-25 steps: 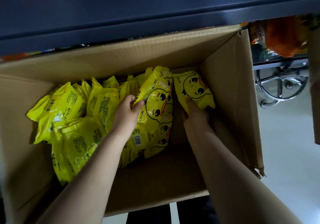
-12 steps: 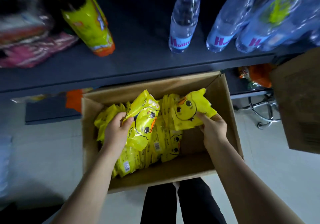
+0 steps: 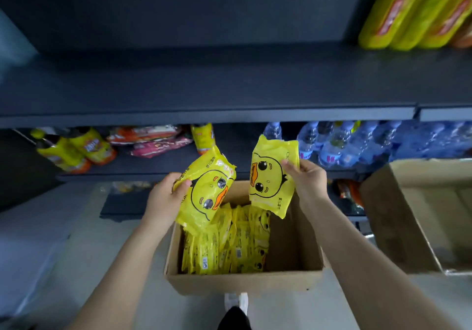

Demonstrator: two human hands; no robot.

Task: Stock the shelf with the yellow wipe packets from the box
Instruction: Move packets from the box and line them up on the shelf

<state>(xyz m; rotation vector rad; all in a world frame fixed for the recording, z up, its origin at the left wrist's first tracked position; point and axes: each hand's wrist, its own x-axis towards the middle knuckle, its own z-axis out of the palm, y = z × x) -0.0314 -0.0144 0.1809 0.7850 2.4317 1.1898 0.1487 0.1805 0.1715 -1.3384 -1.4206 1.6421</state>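
A dark shelf unit (image 3: 204, 87) spans the view, with water bottles (image 3: 332, 146) standing on its lower board. On the pale floor below it sits an open cardboard box (image 3: 242, 282), with yellow wipe packets (image 3: 229, 248) standing on edge in its left part. Above the box and clear of it, the left hand (image 3: 163, 199) grips one duck-faced packet (image 3: 207, 191), thumb across its front and fingers curled behind. The right hand (image 3: 309, 179) pinches a second packet (image 3: 270, 176) at its edge between thumb and fingers.
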